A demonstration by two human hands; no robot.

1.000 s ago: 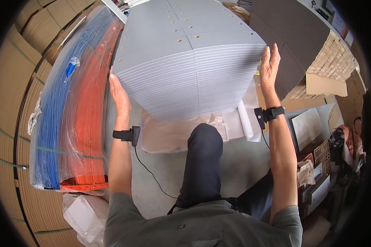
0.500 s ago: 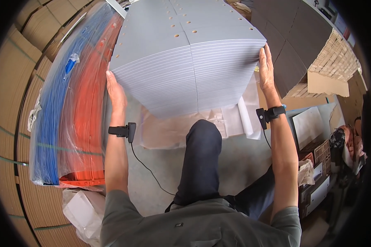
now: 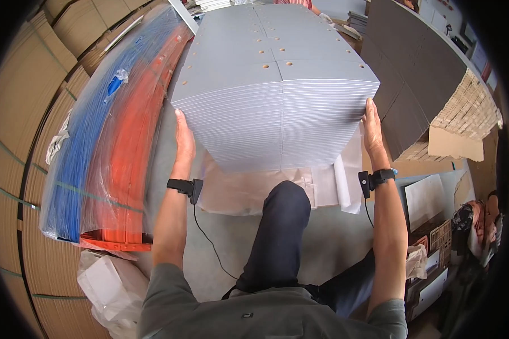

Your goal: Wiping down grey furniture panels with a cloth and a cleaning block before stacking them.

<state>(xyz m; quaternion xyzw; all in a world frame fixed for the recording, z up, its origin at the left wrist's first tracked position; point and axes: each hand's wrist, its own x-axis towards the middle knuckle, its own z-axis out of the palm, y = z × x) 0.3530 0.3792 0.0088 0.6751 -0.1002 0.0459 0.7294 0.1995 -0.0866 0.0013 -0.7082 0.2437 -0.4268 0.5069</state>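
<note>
Flanking a tall stack of pale grey flat sheets with round punched holes (image 3: 277,85), the left hand (image 3: 183,141) lies flat against the stack's left side and the right hand (image 3: 372,127) lies flat against its right side, both with fingers extended and palms pressed inward, so that the stack is clamped between the two open palms rather than enclosed by curled fingers. The stack consists of many thin, uniform sheets whose layered edges show as fine horizontal lines on the near face; a vertical seam down the middle of that face divides it into two side-by-side piles. Small round holes dot the top sheet. Its long axis runs away from the person, toward the top of the view, with the short near end facing the raised knee in dark trousers (image 3: 282,226). The stack rests on crinkled translucent plastic wrapping (image 3: 237,192). To the left lie long blue and orange strips bundled in clear film (image 3: 102,164); to the right stand dark grey boards (image 3: 418,73).
</note>
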